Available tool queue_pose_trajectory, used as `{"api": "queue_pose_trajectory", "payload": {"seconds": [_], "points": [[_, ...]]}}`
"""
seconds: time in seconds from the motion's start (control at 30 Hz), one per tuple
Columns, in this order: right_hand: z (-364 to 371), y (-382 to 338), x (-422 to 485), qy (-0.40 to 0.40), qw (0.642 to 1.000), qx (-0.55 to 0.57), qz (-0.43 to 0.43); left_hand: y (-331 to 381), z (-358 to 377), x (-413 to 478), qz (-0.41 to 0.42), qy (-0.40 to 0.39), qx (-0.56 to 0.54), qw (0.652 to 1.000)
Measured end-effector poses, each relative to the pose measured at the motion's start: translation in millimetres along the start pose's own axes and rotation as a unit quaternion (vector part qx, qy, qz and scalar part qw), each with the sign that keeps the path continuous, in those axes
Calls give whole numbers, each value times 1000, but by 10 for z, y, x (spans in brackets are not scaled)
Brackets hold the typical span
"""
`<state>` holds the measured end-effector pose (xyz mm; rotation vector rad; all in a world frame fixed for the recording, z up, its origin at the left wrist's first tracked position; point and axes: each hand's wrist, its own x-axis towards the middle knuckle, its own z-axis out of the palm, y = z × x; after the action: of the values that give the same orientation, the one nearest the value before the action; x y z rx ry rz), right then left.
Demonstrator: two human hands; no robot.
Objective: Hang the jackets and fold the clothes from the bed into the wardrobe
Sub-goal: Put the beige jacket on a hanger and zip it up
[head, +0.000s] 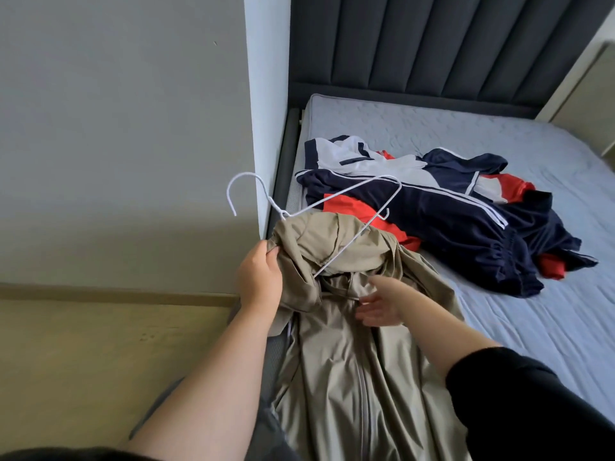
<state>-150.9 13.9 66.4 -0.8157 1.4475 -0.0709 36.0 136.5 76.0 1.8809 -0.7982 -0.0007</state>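
At the bed's edge, left hand fingers grasp the tan jacket shoulder; right hand, seemingly released, rests on it.

A grey wall fills the left side and ends at a white corner edge. Below it runs pale wood flooring. A dark padded, vertically channelled headboard stands behind the bed's light blue quilted mattress. Soft daylight falls evenly.
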Motion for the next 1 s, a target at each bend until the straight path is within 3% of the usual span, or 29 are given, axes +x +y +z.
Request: {"api": "queue_pose_trajectory", "payload": {"seconds": [0.13, 0.27, 0.37, 0.43, 0.5, 0.57, 0.63, 0.7, 0.77, 0.87, 1.0], "points": [[151, 144, 144, -57, 989, 136, 14, -6, 9, 11, 0, 2, -11, 1000], [274, 50, 226, 11, 976, 209, -66, -17, 22, 3, -2, -9, -21, 1000], [156, -162, 239, 96, 946, 241, -194, -46, 28, 26, -18, -14, -20, 1000], [-10, -381, 146, 222, 913, 150, -306, -77, 32, 43, -23, -20, -2, 1000], [-171, -627, -56, 347, 853, 60, -386, -100, 31, 43, -17, -21, 18, 999], [-289, -851, -270, 397, 797, 75, -450, -108, 36, 30, -2, -20, 25, 999], [-351, -1008, -357, 425, 764, 62, -482, -112, 38, 21, 12, -15, 25, 999], [-373, -1052, -370, 400, 786, -58, -467, -121, 30, 19, 18, -9, 21, 1000], [-450, -1019, -300, 389, 812, -191, -390, -134, 17, 13, 33, -9, 11, 999], [-598, -975, -257, 423, 812, -187, -355, -144, 5, 8, 52, -10, 2, 999], [-709, -966, -261, 440, 790, -168, -391, -172, 19, 21, 54, -34, 16, 998]]}}
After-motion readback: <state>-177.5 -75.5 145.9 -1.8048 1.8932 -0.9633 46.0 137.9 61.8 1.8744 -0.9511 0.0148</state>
